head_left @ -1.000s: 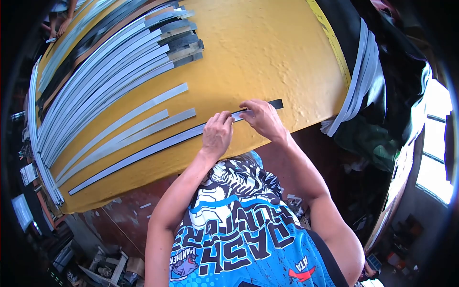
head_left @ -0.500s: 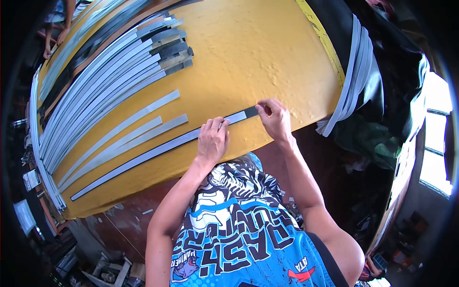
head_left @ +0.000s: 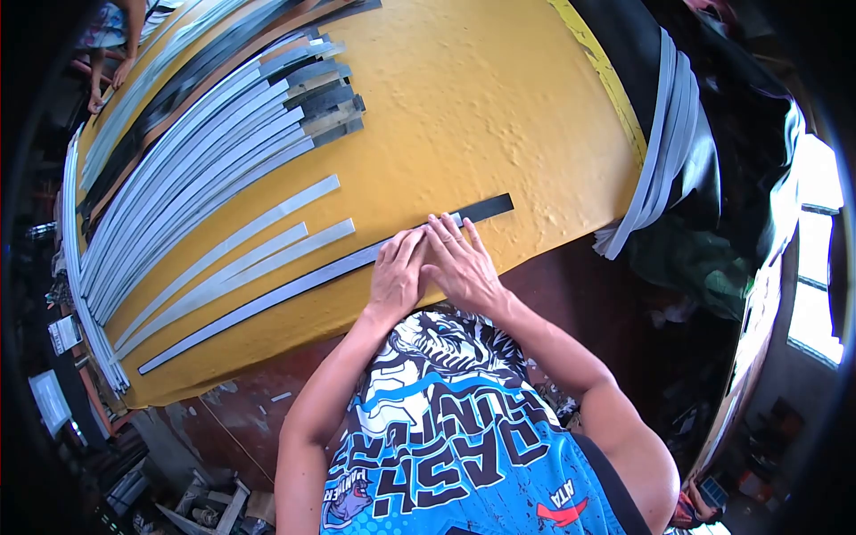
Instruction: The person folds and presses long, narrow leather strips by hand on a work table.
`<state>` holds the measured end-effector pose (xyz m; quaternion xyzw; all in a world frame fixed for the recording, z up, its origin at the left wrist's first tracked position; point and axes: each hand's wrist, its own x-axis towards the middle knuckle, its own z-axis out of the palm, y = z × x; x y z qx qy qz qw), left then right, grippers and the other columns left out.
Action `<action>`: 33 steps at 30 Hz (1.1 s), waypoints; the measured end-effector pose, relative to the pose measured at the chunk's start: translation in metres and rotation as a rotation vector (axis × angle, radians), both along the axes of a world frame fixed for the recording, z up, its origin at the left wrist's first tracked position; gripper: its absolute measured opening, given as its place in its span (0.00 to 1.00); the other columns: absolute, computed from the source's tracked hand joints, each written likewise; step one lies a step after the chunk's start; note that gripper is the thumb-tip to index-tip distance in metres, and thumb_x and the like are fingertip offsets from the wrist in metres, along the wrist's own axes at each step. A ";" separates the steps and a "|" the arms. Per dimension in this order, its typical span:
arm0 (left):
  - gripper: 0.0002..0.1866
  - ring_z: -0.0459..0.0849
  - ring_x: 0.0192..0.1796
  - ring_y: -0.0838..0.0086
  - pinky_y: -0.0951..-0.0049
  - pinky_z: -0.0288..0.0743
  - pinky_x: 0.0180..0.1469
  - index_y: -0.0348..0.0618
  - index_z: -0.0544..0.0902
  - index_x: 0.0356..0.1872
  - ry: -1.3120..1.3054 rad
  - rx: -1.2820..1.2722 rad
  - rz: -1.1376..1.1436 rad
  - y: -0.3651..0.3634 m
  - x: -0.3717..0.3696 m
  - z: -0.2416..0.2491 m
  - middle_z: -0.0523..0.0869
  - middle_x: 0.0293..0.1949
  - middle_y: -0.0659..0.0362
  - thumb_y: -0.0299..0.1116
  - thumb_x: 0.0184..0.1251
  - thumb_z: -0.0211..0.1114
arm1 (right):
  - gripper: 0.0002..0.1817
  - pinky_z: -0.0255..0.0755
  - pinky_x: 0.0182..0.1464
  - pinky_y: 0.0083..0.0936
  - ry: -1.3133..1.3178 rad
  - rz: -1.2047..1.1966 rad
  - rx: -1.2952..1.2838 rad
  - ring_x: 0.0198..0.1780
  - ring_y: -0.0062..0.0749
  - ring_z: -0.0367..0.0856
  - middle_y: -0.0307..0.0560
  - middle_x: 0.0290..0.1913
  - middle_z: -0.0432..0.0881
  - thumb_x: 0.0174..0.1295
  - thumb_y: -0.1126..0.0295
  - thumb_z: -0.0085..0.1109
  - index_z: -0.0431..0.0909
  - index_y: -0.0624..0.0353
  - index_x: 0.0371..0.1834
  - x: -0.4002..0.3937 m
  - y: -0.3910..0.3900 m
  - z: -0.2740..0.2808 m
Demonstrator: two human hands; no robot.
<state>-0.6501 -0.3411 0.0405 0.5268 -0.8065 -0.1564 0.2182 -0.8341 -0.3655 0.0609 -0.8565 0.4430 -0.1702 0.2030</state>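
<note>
A long pale grey strip lies on top of a black strip near the table's front edge; the black one sticks out bare at the right end. My left hand lies with its fingers stretched over the grey strip. Right beside it, my right hand rests its extended fingers on the strip close to the grey end. The two hands touch or nearly touch, and part of the layered strips is hidden under them. Several loose pale strips lie just beyond, to the left.
Many grey and black strips are laid side by side on the yellow table. A bundle of grey strips hangs over its right end. At the far left corner another person's hands are at the table edge.
My right hand has let go of the black end and moved left, next to my left hand, its fingers now flat on the strip. My left hand has stayed nearly in place.
</note>
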 end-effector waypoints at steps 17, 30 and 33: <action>0.37 0.50 0.84 0.56 0.53 0.38 0.84 0.33 0.59 0.79 0.008 0.118 0.189 0.032 0.014 -0.022 0.57 0.81 0.46 0.46 0.76 0.52 | 0.41 0.32 0.84 0.46 0.231 0.100 0.177 0.86 0.45 0.42 0.58 0.84 0.50 0.75 0.48 0.46 0.54 0.69 0.80 0.038 0.005 0.000; 0.40 0.52 0.84 0.59 0.45 0.38 0.83 0.41 0.56 0.81 -0.189 0.180 0.565 0.149 0.238 -0.016 0.56 0.82 0.52 0.49 0.73 0.54 | 0.43 0.28 0.84 0.47 0.464 -0.132 0.079 0.86 0.46 0.38 0.56 0.85 0.45 0.73 0.46 0.50 0.51 0.63 0.83 0.047 0.021 -0.006; 0.40 0.52 0.84 0.59 0.43 0.36 0.82 0.42 0.55 0.82 -0.218 0.188 0.644 0.173 0.297 -0.022 0.56 0.82 0.52 0.49 0.73 0.53 | 0.43 0.31 0.84 0.45 0.453 -0.199 -0.027 0.86 0.46 0.40 0.55 0.85 0.46 0.74 0.48 0.51 0.50 0.63 0.83 0.048 0.025 -0.021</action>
